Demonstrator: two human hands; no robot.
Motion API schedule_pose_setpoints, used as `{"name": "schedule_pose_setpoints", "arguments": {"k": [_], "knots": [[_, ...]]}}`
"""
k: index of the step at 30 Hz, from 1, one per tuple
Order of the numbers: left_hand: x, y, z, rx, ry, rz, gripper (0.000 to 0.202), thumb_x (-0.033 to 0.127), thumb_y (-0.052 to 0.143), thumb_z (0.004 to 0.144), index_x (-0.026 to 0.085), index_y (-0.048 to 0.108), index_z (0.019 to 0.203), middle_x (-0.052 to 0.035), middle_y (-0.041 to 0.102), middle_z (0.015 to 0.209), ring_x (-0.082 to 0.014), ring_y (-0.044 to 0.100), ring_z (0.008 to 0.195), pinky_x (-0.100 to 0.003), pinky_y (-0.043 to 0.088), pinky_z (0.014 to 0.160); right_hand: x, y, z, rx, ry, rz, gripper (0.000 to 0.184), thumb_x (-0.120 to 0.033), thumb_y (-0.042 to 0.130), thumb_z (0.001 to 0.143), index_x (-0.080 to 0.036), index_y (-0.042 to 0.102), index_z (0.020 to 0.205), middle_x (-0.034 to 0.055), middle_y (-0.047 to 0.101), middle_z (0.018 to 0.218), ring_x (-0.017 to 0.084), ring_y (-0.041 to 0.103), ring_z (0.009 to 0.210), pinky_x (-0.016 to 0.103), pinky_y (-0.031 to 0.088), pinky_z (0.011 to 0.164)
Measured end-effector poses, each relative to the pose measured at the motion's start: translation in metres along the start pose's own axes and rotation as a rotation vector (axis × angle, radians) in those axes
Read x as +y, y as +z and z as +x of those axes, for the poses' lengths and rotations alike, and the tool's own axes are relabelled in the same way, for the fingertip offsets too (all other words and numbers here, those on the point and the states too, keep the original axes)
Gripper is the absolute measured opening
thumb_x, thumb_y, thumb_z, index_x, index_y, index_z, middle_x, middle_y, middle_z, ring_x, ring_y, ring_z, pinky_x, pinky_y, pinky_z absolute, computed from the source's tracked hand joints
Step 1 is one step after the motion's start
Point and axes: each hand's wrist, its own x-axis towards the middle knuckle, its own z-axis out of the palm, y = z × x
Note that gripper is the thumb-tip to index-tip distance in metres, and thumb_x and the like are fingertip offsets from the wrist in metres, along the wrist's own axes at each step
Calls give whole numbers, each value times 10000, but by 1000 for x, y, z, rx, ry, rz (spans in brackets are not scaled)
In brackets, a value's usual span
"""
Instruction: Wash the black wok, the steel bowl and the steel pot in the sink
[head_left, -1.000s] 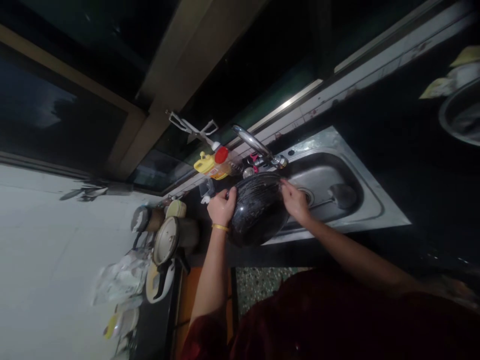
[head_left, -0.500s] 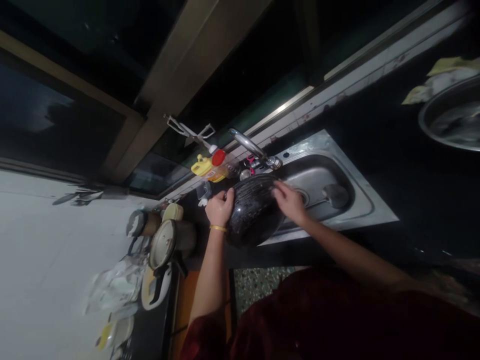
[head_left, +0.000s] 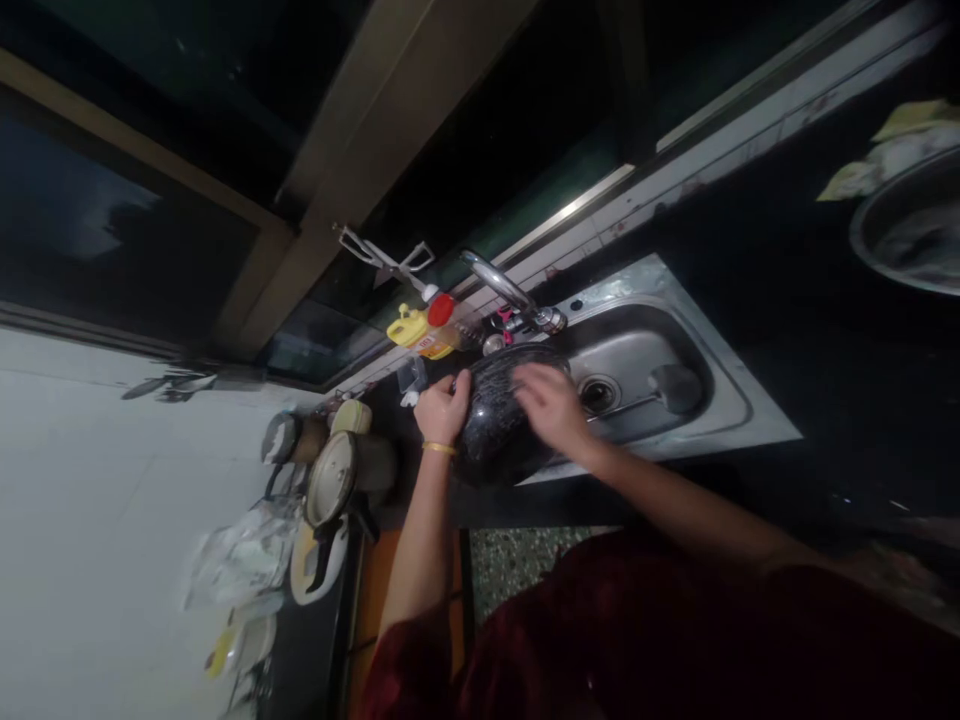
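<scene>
A dark, rounded pan (head_left: 491,415) with streaky wet marks is tilted over the left part of the steel sink (head_left: 739,400). My left hand (head_left: 442,408) is closed on its left edge, thumb on the near side. Against the pan's streaked surface lies my right hand (head_left: 551,400), its fingers stretched out and somewhat blurred. Whether anything sits under those fingers is hidden. A grey long-handled utensil (head_left: 675,388) rests in the basin near the drain (head_left: 598,395). Behind the pan rises the chrome faucet (head_left: 501,280).
A yellow bottle (head_left: 420,330) and a red-topped container (head_left: 441,310) stand beside the faucet. A pressure cooker (head_left: 334,480) and other kitchenware crowd the left counter. At the far right are a large metal basin (head_left: 862,240) and a yellowish cloth (head_left: 911,120).
My right hand has slid leftward across the pan's surface, uncovering the drain. My left hand keeps its hold. The whole view has shifted slightly.
</scene>
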Motion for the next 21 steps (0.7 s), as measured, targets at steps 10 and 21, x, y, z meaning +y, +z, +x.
{"name": "schedule_pose_setpoints", "arguments": {"k": [10,21], "knots": [[-5,1,6,-8,37,-57,535,589,324,901,210,636,688,-55,664,684,-177,614,725,-246,282,568,51,-28,-11,124,125,-28,281,-288,494,895,-185,701,1054,98,715,1038,234,654,975,434,531,892],[-9,2,10,-7,39,-104,540,601,333,880,196,605,648,-27,597,618,-147,545,633,-235,277,548,46,-13,5,-48,149,160,281,-371,543,850,-194,731,962,62,711,1044,227,595,1035,401,440,973]]}}
